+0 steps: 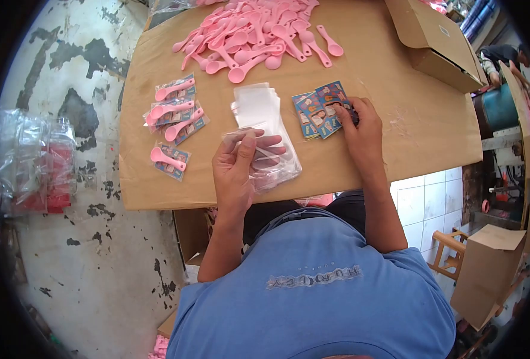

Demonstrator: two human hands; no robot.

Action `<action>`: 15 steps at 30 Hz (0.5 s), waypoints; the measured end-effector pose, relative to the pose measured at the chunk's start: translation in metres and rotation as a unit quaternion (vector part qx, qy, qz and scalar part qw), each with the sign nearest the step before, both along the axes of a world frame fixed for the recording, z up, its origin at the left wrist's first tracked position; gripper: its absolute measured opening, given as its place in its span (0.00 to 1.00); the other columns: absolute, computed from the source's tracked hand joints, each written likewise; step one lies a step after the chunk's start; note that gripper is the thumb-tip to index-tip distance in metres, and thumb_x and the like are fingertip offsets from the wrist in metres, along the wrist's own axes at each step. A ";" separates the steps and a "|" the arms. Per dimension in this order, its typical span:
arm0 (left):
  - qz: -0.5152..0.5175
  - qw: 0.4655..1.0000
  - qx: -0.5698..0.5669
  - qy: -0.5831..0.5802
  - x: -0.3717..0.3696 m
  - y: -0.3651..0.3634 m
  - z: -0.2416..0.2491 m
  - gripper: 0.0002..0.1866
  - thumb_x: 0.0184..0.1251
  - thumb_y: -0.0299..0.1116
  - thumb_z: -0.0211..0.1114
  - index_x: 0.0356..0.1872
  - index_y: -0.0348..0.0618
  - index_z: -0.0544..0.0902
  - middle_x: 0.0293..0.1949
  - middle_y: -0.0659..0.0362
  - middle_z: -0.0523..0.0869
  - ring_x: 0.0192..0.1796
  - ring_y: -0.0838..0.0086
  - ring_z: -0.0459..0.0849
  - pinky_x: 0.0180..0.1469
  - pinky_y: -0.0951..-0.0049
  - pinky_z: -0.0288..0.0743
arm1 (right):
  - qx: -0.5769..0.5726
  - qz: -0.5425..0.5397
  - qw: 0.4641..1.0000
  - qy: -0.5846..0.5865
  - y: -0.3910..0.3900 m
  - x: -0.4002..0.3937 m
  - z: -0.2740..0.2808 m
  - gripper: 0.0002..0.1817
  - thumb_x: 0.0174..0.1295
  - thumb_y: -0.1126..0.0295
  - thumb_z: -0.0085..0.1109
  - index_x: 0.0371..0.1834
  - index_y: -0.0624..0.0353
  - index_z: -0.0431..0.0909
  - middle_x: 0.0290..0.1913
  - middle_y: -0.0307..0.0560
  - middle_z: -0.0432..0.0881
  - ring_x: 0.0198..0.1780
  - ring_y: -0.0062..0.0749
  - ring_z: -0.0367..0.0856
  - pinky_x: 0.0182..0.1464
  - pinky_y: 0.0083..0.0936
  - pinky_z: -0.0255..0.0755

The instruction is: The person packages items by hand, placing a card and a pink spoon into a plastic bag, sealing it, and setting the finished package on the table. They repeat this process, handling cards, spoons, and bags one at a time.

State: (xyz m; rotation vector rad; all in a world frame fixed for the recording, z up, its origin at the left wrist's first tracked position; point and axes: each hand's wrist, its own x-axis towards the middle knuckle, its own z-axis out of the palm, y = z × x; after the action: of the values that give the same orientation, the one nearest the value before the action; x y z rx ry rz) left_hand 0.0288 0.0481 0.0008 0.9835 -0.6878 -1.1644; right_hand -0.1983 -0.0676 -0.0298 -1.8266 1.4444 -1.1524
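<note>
Left hand: your left hand [236, 167] is over the near part of the bag stack, thumb and fingers closed on a clear bag [266, 157]; your fingers show through the film.
Right hand: your right hand [365, 128] is at the right edge of the printed cards [329, 96], thumb on top; cannot tell whether you are pinching a card, fingertips partly hidden.
Cards: blue, fanned and overlapping, flat on the table, right of the bags.
Bag stack: the stack of clear bags [255, 99] lies in front of you, between the cards and the packets.
Packets: four spoon packets [174, 109] at your left, each a pink spoon with a card; three close together, one nearer you.
Loose spoons: heap of pink spoons [256, 36] at the table's far side, past the bags.
Table: brown-covered table [420, 149]; open cardboard box [435, 48] at its far right corner.
</note>
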 end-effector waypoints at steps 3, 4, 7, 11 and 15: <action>-0.013 0.999 -0.003 -0.042 -0.003 0.004 -0.003 0.17 0.86 0.41 0.57 0.57 0.35 0.81 0.42 0.40 0.92 0.41 0.56 0.95 0.38 0.68 0.90 | -0.014 -0.011 1.000 -0.022 0.000 0.000 0.003 0.12 0.74 0.67 0.64 0.46 0.67 0.83 0.39 0.54 0.82 0.38 0.44 0.83 0.43 0.36 0.75; -0.010 0.999 -0.006 -0.048 -0.005 0.005 -0.002 0.17 0.87 0.41 0.56 0.58 0.35 0.80 0.41 0.40 0.92 0.41 0.55 0.95 0.38 0.68 0.90 | -0.011 -0.013 0.999 -0.030 0.001 0.001 0.004 0.12 0.74 0.67 0.64 0.46 0.67 0.83 0.39 0.54 0.82 0.38 0.43 0.83 0.43 0.36 0.75; -0.004 0.998 -0.018 -0.053 -0.008 0.012 -0.001 0.19 0.88 0.43 0.54 0.60 0.36 0.78 0.40 0.40 0.92 0.42 0.53 0.95 0.37 0.68 0.90 | 0.008 -0.011 0.997 -0.079 0.001 0.000 0.004 0.13 0.76 0.65 0.62 0.45 0.66 0.83 0.36 0.53 0.83 0.35 0.39 0.82 0.41 0.34 0.74; 0.002 1.000 -0.029 0.000 -0.006 0.017 0.000 0.20 0.89 0.43 0.52 0.67 0.39 0.73 0.46 0.38 0.91 0.47 0.50 0.94 0.41 0.65 0.92 | 0.033 -0.014 0.994 -0.105 0.003 0.000 0.006 0.14 0.79 0.63 0.59 0.45 0.66 0.82 0.32 0.51 0.83 0.32 0.32 0.79 0.38 0.30 0.73; -0.012 0.997 -0.021 0.077 -0.001 0.017 -0.003 0.25 0.90 0.42 0.48 0.80 0.50 0.62 0.56 0.35 0.87 0.55 0.47 0.92 0.48 0.64 0.94 | 0.016 -0.016 0.995 -0.100 0.003 -0.001 0.002 0.14 0.80 0.63 0.58 0.46 0.65 0.82 0.31 0.48 0.83 0.32 0.25 0.77 0.37 0.28 0.72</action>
State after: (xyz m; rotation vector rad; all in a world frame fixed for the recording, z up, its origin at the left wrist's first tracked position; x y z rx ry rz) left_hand 0.0279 0.0655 -0.0024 0.8422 -0.5995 -1.2282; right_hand -0.1992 -0.0645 -0.0276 -1.6206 1.3721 -1.2819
